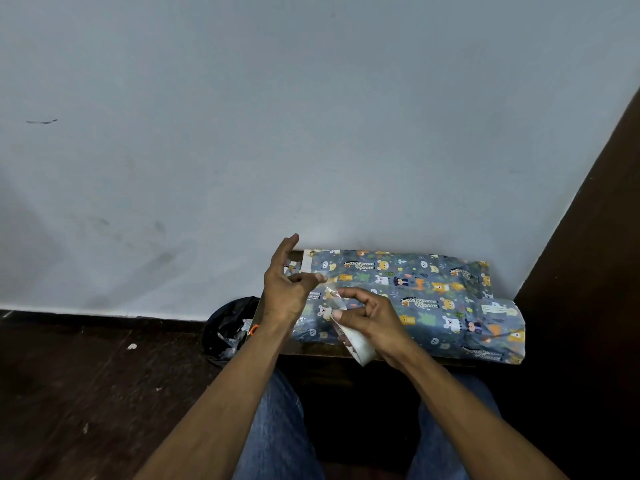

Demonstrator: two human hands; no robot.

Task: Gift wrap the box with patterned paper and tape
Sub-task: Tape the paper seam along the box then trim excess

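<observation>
A long box (415, 296) covered in blue paper printed with cartoon animals lies on a dark low table against the wall. My right hand (374, 320) grips a white roll of clear tape (356, 344) just in front of the box's left part. A clear strip of tape (330, 294) stretches up and left from the roll. My left hand (289, 289) pinches the strip's free end between thumb and a finger, its other fingers raised. At the box's left end a white band of paper (306, 261) shows.
A black plastic bag (230, 327) with scraps sits on the dark floor left of the table. An orange-handled item (254, 330) pokes out by my left wrist. The pale wall rises right behind the box, and a dark panel (588, 258) stands close on the right.
</observation>
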